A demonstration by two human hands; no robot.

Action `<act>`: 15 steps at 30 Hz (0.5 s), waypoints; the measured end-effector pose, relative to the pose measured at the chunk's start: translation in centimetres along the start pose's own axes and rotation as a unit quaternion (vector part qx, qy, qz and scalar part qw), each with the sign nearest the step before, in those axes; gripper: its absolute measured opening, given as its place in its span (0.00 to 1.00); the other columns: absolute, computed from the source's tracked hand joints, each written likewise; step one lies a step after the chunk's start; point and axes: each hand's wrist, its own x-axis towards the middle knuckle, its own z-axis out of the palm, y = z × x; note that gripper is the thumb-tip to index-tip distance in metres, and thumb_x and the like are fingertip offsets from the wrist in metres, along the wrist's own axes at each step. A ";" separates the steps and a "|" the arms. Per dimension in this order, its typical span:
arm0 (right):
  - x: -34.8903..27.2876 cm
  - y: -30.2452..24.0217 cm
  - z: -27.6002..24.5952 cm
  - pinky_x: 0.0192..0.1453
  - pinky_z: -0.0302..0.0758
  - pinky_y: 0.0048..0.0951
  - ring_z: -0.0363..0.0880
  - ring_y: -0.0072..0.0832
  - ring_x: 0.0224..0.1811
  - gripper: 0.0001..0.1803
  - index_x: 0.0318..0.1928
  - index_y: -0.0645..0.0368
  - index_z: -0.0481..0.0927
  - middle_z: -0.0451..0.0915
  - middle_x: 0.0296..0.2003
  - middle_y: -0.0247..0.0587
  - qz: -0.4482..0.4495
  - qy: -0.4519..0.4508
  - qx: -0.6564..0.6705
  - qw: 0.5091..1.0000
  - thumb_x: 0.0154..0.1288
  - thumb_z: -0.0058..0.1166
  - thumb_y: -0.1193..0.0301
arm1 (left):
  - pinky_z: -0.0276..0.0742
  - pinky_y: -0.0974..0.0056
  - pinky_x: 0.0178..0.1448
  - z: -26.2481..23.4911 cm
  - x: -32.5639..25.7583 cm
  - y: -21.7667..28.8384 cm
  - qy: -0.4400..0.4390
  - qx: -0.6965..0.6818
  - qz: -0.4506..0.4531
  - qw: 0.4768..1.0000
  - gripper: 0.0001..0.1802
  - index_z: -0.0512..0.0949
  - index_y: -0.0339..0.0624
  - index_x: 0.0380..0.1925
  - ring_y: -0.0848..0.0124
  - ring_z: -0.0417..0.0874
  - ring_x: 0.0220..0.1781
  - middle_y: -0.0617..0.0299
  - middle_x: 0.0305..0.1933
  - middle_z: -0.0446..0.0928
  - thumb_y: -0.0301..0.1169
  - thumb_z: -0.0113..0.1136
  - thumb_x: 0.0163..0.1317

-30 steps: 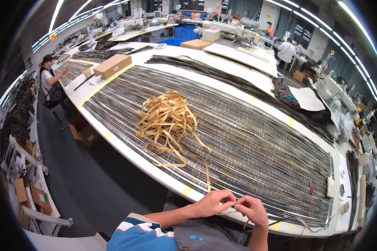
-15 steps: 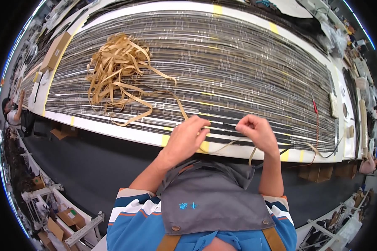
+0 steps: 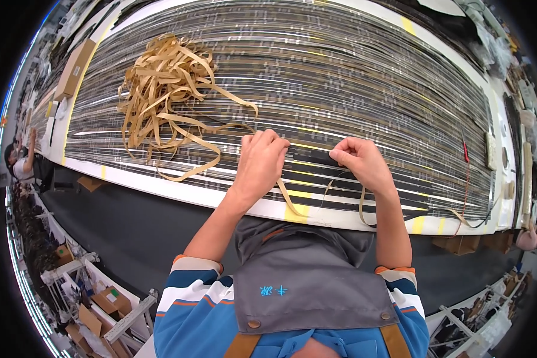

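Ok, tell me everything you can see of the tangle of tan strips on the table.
The tangle of tan strips is a loose heap of flat, narrow bands, like webbing or tape, looped and crossed over one another. It lies on the left part of the long table, on top of the rows of dark strips laid there. Single bands trail out of it toward the left hand, and tan loops hang over the table edge below both hands.

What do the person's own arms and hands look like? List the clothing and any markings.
Both hands, left hand and right hand, are bare: no gloves, rings or watch visible. Forearms are bare. Short sleeves striped blue and white with orange bands. A grey apron with tan straps covers the chest.
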 end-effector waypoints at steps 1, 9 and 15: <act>0.3 -0.2 0.1 0.31 0.69 0.22 0.72 0.15 0.26 0.12 0.35 0.65 0.83 0.78 0.24 0.31 0.001 0.003 -0.013 1.000 0.65 0.62 0.66 | 0.65 0.59 0.51 0.1 0.1 0.0 -0.001 -0.001 0.000 1.000 0.06 0.83 0.38 0.38 0.65 0.78 0.42 0.62 0.35 0.76 0.23 0.62 0.62; 2.1 -0.5 1.7 0.30 0.71 0.23 0.74 0.17 0.26 0.12 0.34 0.65 0.84 0.79 0.23 0.33 0.015 -0.012 -0.023 1.000 0.64 0.63 0.66 | 0.64 0.60 0.47 0.7 0.6 -1.0 -0.004 -0.020 -0.023 1.000 0.03 0.82 0.39 0.34 0.65 0.77 0.39 0.63 0.33 0.75 0.24 0.64 0.60; 2.7 -0.5 2.6 0.28 0.71 0.25 0.74 0.18 0.24 0.13 0.35 0.66 0.85 0.80 0.22 0.34 0.010 -0.015 -0.034 0.999 0.64 0.63 0.66 | 0.65 0.60 0.47 0.9 0.7 -1.0 0.003 -0.035 -0.038 0.999 0.03 0.81 0.40 0.33 0.65 0.77 0.39 0.63 0.33 0.75 0.23 0.65 0.59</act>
